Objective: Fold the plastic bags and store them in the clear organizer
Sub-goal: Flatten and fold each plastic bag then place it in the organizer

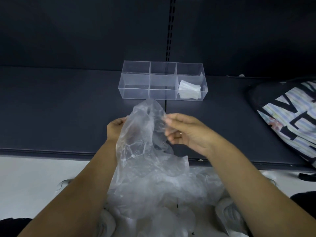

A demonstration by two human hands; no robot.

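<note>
A crumpled clear plastic bag (pixel 142 134) hangs between my hands above the dark shelf (pixel 59 108). My left hand (pixel 115 128) grips its left edge, partly hidden behind the film. My right hand (pixel 184 132) pinches its right edge with curled fingers. Behind the bag stands the clear organizer (pixel 135 79) with three compartments. Folded white bags (pixel 189 91) lie in its right compartment; the left and middle ones hold nothing. A heap of more clear bags (pixel 162 194) lies below my forearms, in front of the shelf edge.
A black and striped printed bag (pixel 290 120) lies on the shelf at the right. A slotted upright (pixel 170 28) runs up the dark back wall. Pale floor (pixel 34 182) shows below the shelf's front edge.
</note>
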